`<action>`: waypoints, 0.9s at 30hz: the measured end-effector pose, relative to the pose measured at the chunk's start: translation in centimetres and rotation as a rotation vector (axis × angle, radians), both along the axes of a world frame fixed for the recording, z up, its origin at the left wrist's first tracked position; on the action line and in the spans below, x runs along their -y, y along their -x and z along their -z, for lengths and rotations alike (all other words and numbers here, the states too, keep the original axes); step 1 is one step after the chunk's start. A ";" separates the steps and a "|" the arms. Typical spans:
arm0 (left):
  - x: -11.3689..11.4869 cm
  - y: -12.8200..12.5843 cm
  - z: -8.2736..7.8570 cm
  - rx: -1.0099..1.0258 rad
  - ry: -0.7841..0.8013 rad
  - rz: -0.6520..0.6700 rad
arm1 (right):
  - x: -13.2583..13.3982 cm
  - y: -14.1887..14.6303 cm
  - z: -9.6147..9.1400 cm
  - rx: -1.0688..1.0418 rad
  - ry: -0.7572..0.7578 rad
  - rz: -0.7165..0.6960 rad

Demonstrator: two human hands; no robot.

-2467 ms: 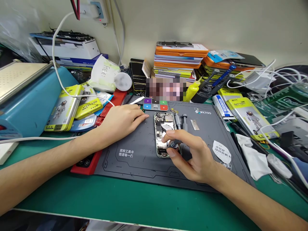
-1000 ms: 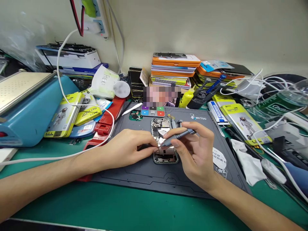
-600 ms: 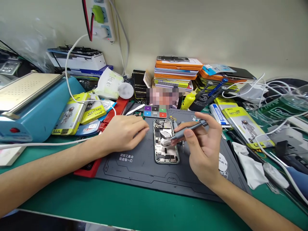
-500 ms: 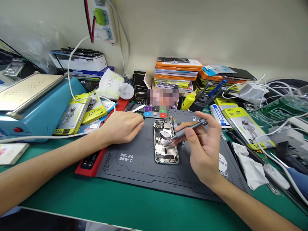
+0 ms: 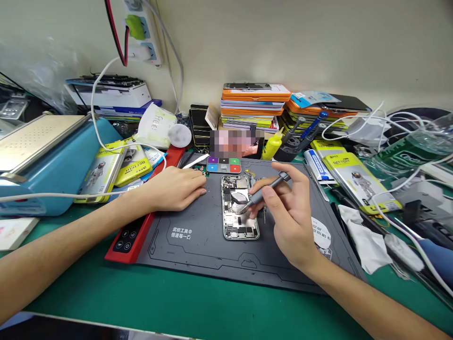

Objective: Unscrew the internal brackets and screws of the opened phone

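An opened phone [image 5: 240, 230] with its inner parts bare lies on the dark grey work mat [image 5: 208, 252]. My right hand [image 5: 292, 215] is closed around a grey screwdriver [image 5: 264, 194], with the index finger up at its end cap. The tool slants down to the left and its tip is over the middle of the phone; whether it touches a screw is too small to tell. Left of the phone, my left hand [image 5: 179, 189] rests palm down on the mat, fingers loosely stretched and holding nothing visible. Behind the phone sits a small tray with coloured squares [image 5: 223, 165].
A blue machine with a metal plate [image 5: 49, 165] stands at the left. Yellow battery packs [image 5: 361, 182] lie on both sides. At the back are stacked orange boxes [image 5: 255, 97], a yellow bottle [image 5: 272, 145] and a screwdriver holder [image 5: 290, 147]. White cables cross both sides.
The whole view has shifted slightly, so things appear a little further left. My right hand still holds the screwdriver over the phone; my left hand's fingers look slightly more stretched.
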State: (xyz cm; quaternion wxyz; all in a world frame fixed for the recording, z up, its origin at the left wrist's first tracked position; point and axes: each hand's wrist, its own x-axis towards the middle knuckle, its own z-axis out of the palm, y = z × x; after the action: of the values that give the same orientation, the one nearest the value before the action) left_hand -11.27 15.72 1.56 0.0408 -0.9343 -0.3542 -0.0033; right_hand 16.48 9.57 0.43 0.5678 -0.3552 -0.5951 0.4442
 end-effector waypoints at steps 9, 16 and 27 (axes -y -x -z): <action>-0.5 0.3 -0.3 0.100 0.087 -0.051 | -0.4 -0.3 -0.1 0.007 -0.006 0.019; -0.3 0.3 0.1 0.097 0.000 -0.047 | -0.5 -0.7 -0.4 0.138 -0.104 0.009; 5.2 -3.6 -1.6 0.182 -0.343 0.138 | -1.1 -1.8 -0.9 0.313 -0.314 0.060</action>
State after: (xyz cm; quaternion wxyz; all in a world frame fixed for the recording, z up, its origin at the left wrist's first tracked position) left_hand -7.69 10.53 3.20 0.1668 -0.9315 -0.2861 -0.1508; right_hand 18.26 10.66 1.32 0.5300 -0.3444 -0.7269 0.2685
